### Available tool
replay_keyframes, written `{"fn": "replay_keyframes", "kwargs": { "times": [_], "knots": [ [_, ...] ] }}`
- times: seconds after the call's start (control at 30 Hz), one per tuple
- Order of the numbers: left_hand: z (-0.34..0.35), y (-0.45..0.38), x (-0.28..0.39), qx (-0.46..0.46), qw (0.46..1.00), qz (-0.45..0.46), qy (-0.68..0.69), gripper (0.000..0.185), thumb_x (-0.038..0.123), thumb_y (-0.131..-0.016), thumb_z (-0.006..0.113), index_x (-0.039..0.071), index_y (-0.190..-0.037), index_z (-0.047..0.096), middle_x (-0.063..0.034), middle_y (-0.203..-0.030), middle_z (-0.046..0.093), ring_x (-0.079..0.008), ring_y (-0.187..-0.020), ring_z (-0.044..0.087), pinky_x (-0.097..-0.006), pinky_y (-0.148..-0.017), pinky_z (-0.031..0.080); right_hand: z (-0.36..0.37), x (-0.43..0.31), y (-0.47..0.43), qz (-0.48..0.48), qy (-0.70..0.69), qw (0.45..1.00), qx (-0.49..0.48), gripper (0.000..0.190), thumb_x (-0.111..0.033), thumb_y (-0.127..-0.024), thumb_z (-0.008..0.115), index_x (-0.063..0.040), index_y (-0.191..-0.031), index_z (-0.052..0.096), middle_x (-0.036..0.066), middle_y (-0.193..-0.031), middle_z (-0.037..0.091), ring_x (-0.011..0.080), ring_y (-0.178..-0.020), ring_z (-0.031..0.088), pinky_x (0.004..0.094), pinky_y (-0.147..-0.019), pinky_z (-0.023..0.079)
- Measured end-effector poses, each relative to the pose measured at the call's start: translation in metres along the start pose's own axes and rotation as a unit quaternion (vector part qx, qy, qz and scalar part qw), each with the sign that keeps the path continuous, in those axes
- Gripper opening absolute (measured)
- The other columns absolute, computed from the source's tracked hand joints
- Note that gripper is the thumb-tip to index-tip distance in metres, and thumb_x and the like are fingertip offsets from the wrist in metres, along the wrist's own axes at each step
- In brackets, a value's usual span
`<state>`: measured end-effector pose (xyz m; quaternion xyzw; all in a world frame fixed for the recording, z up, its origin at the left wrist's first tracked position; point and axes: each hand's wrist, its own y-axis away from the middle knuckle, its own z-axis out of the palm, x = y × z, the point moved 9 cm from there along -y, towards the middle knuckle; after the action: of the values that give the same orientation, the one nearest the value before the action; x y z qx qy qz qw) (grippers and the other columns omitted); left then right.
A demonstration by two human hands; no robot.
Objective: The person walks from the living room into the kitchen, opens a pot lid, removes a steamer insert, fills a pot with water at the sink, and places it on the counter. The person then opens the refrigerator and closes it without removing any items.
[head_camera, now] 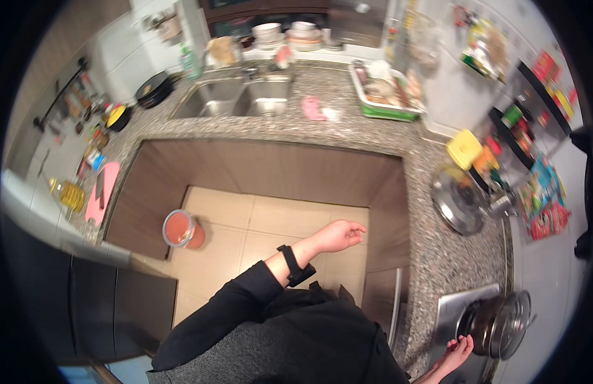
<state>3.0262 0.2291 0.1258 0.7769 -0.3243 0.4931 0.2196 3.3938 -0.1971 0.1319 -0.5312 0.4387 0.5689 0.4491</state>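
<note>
My left hand [343, 235] hovers over the floor in front of me, palm inward, its loosely bent fingers holding nothing. A black strap with a small device [296, 271] circles that wrist. At the lower right, my right hand [456, 354] reaches to the steel cooktop [451, 307]. Its fingertips are beside the lower side of a dark glass pot [486, 322], and whether they touch it or pinch something is unclear. A clear glass lid [512, 325] covers the pot.
Granite counter [421, 201] wraps around three sides. It bears a domed metal lid [457, 199], a green-and-white basin [390, 111], a double sink [234, 98] and a pink cutting board [109, 180] with a knife [100, 191]. A reddish bin [183, 229] stands on the floor.
</note>
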Motion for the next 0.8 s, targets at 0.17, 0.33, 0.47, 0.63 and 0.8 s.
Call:
{"fn": "replay_keyframes", "kwargs": {
  "times": [0.17, 0.33, 0.47, 0.63, 0.8],
  "knots": [
    [-0.12, 0.096, -0.085, 0.09, 0.987, -0.04, -0.13, 0.033, 0.019, -0.082, 0.062, 0.003, -0.11, 0.061, -0.0142, -0.094, 0.065, -0.0269, -0.089, 0.063, -0.0373, -0.078, 0.051, 0.181, 0.02, 0.058, -0.009, 0.015, 0.985, -0.169, 0.021, -0.016, -0.092, 0.057, -0.011, -0.112, 0.053, 0.002, -0.092, 0.059, 0.0075, -0.062, 0.051, 0.0201, -0.057, 0.044],
    [-0.232, 0.274, -0.2, 0.178, 0.94, -0.223, -0.187, 0.033, 0.025, -0.08, 0.062, 0.005, -0.106, 0.063, -0.0148, -0.095, 0.067, -0.0316, -0.092, 0.062, -0.0413, -0.08, 0.05, 0.356, 0.023, 0.162, 0.015, 0.005, 0.943, -0.333, 0.022, -0.016, -0.093, 0.056, -0.01, -0.115, 0.051, 0.002, -0.096, 0.059, 0.0076, -0.065, 0.054, 0.021, -0.058, 0.046],
    [-0.277, 0.406, -0.243, 0.217, 0.896, -0.34, -0.188, 0.033, 0.026, -0.08, 0.063, 0.005, -0.105, 0.065, -0.0141, -0.091, 0.068, -0.031, -0.088, 0.064, -0.04, -0.078, 0.051, 0.452, 0.021, 0.235, 0.017, 0.009, 0.902, -0.432, 0.02, -0.013, -0.094, 0.054, -0.009, -0.113, 0.052, 0.003, -0.097, 0.059, 0.0073, -0.066, 0.053, 0.02, -0.06, 0.045],
    [-0.283, 0.466, -0.276, 0.267, 0.858, -0.419, -0.128, 0.033, 0.026, -0.08, 0.064, 0.007, -0.107, 0.065, -0.0127, -0.09, 0.069, -0.0299, -0.085, 0.065, -0.0384, -0.077, 0.051, 0.529, 0.03, 0.28, 0.006, 0.079, 0.861, -0.503, 0.021, -0.014, -0.094, 0.056, -0.008, -0.113, 0.051, 0.002, -0.094, 0.059, 0.0063, -0.064, 0.053, 0.0192, -0.059, 0.046],
    [-0.279, 0.422, -0.283, 0.244, 0.901, -0.352, -0.06, 0.037, 0.027, -0.082, 0.064, 0.006, -0.112, 0.062, -0.0136, -0.095, 0.068, -0.0291, -0.084, 0.065, -0.0371, -0.077, 0.051, 0.604, 0.045, 0.304, 0.023, 0.085, 0.833, -0.547, 0.021, -0.013, -0.093, 0.057, -0.008, -0.113, 0.052, 0.0, -0.092, 0.059, 0.0051, -0.064, 0.052, 0.0184, -0.06, 0.045]
  ]
}}
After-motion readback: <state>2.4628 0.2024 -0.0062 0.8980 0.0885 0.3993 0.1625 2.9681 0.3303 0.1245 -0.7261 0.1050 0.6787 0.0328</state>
